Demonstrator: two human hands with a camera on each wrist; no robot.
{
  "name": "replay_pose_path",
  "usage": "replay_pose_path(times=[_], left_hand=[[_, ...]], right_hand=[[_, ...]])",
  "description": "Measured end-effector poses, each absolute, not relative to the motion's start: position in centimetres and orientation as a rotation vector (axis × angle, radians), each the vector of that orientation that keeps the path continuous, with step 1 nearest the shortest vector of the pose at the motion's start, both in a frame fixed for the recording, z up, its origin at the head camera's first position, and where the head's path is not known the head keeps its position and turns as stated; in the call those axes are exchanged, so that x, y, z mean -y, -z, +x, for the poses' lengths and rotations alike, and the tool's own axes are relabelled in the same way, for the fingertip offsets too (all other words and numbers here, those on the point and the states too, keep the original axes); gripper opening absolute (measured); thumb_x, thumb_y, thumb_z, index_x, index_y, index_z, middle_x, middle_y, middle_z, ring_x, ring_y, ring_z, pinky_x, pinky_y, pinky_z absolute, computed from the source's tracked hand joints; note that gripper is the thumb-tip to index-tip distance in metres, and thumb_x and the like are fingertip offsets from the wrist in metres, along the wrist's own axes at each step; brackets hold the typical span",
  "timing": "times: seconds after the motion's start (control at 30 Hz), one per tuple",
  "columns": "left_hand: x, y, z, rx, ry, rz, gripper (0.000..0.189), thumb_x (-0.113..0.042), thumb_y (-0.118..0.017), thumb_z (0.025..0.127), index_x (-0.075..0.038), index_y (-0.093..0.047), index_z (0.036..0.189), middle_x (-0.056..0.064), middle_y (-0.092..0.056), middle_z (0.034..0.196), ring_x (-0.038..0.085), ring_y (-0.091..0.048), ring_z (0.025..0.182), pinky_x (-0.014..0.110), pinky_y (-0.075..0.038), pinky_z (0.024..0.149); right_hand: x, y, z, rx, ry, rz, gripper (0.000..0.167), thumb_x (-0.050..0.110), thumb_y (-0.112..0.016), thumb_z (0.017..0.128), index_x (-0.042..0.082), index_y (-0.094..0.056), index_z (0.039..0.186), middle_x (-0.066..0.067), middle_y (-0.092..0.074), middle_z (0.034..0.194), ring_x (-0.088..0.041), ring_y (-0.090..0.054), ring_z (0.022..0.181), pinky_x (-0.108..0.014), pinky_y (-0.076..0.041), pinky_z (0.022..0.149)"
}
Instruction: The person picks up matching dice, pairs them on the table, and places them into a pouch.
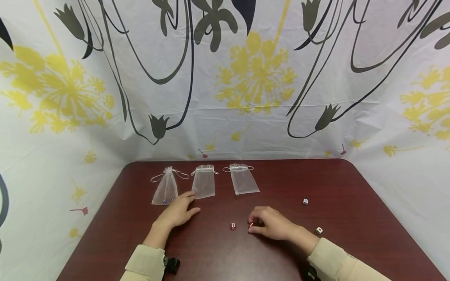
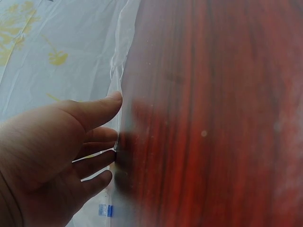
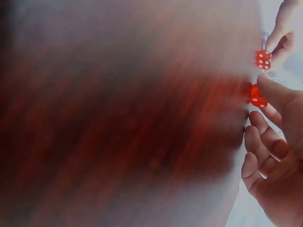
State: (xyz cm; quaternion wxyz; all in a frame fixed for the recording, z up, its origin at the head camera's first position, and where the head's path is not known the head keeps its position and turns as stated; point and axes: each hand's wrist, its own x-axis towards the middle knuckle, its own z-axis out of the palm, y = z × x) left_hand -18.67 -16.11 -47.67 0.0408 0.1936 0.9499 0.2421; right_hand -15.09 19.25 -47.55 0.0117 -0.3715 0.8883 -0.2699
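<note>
My right hand (image 1: 272,223) pinches a red die (image 3: 258,96) between thumb and index finger, down at the tabletop. Just left of it on the table sits another red die (image 1: 233,226), white pips showing. My left hand (image 1: 177,210) lies with relaxed, spread fingers by the lower ends of two sheer white drawstring bags, its fingertips at the edge of the middle bag (image 1: 205,183). The left bag (image 1: 165,189) has its neck gathered and a blue die (image 1: 164,201) inside; a second small piece there is partly hidden by the hand.
A third flat sheer bag (image 1: 243,180) lies right of the middle one. Two white dice stand to the right: one farther back (image 1: 305,201), one beside the right wrist (image 1: 318,230). A patterned cloth (image 1: 211,128) hangs behind the dark red table (image 1: 281,179).
</note>
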Motion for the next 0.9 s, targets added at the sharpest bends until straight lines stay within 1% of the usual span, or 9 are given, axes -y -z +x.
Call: replay_pose_path(times=[0.23, 0.4, 0.53, 0.67, 0.77, 0.9], left_hand=[[16.0, 47.4, -18.7, -2.91, -0.742, 0.612, 0.052, -0.025, -0.069, 0.098, 0.008, -0.057, 0.137, 0.021, -0.049, 0.148, 0.039, -0.046, 0.137, 0.054, -0.039, 0.111], [15.9, 47.4, -18.8, -2.923, -0.725, 0.622, 0.053, -0.026, -0.069, 0.098, 0.008, -0.057, 0.137, 0.022, -0.05, 0.148, 0.04, -0.047, 0.137, 0.055, -0.04, 0.11], [15.6, 47.1, -19.0, -2.932, -0.756, 0.593, 0.056, -0.026, -0.069, 0.098, 0.004, -0.053, 0.143, 0.021, -0.049, 0.148, 0.039, -0.044, 0.139, 0.054, -0.038, 0.112], [15.3, 46.5, -19.5, -2.956, -0.829, 0.557, 0.061, -0.026, -0.069, 0.099, -0.001, -0.046, 0.149, 0.02, -0.049, 0.148, 0.038, -0.046, 0.137, 0.055, -0.039, 0.111], [15.2, 45.9, -20.2, -2.991, -0.845, 0.543, 0.06, -0.025, -0.068, 0.099, 0.0, -0.046, 0.149, 0.022, -0.05, 0.147, 0.04, -0.048, 0.135, 0.056, -0.04, 0.109], [15.1, 45.1, -21.3, -3.056, -0.808, 0.505, 0.054, -0.022, -0.066, 0.1, 0.006, -0.051, 0.143, 0.028, -0.052, 0.142, 0.044, -0.049, 0.133, 0.057, -0.039, 0.11]], right_hand=[[-19.4, 47.8, -15.0, -2.771, 0.822, -1.157, 0.015, 0.026, -0.082, 0.087, 0.02, -0.069, 0.093, 0.01, -0.058, 0.085, -0.004, -0.052, 0.072, -0.019, -0.044, 0.063], [-19.8, 47.9, -15.2, -2.76, 0.889, -1.216, 0.016, 0.024, -0.082, 0.087, 0.017, -0.07, 0.095, 0.008, -0.06, 0.085, -0.005, -0.055, 0.073, -0.019, -0.047, 0.064], [-20.1, 47.7, -15.3, -2.755, 1.006, -1.239, 0.02, 0.025, -0.082, 0.088, 0.013, -0.07, 0.099, 0.004, -0.062, 0.085, -0.009, -0.058, 0.074, -0.023, -0.051, 0.065], [-20.4, 46.9, -15.3, -2.772, 1.138, -1.259, 0.021, 0.023, -0.08, 0.089, 0.009, -0.069, 0.101, 0.0, -0.064, 0.084, -0.014, -0.06, 0.073, -0.027, -0.052, 0.063], [-20.5, 46.0, -15.3, -2.801, 1.225, -1.25, 0.022, 0.019, -0.081, 0.088, 0.009, -0.069, 0.103, -0.002, -0.066, 0.085, -0.016, -0.061, 0.071, -0.028, -0.052, 0.06], [-20.6, 44.6, -15.4, -2.827, 1.305, -1.19, 0.023, 0.015, -0.081, 0.087, 0.014, -0.069, 0.107, -0.003, -0.067, 0.088, -0.016, -0.062, 0.073, -0.031, -0.054, 0.061]])
